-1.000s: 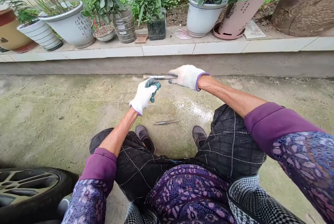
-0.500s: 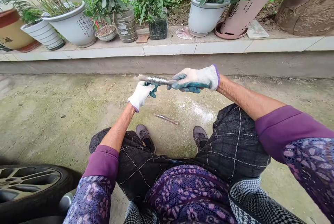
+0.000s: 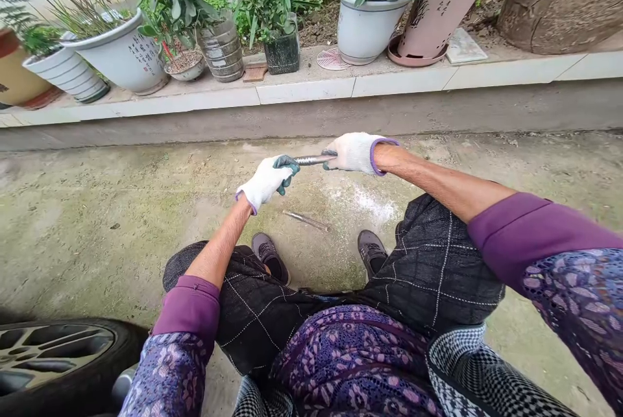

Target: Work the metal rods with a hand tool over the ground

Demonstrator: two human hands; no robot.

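Both my hands wear white gloves with blue-green palms. Between them runs a slim rod wrapped in silvery wire [image 3: 311,160], held roughly level in front of my knees. My left hand [image 3: 271,178] is closed around its left end, which the glove hides. At the other end my right hand [image 3: 351,152] grips the rod with the back of the glove turned toward me; most of its fingers are out of sight. On the concrete below lies a second thin stick [image 3: 306,220], dark and slightly shiny, touched by neither hand.
White powder [image 3: 374,206] is scattered on the concrete ground [image 3: 121,209]. Ahead, a low tiled ledge [image 3: 306,90] carries several potted plants, among them a white pot [image 3: 370,31]. A car wheel [image 3: 58,352] stands close at lower left. My shoes [image 3: 267,251] flank the stick.
My left hand now wraps the rod's left end, which stuck out above it before. My right hand has turned palm-away and shifted slightly left and down. The view has tilted a little.
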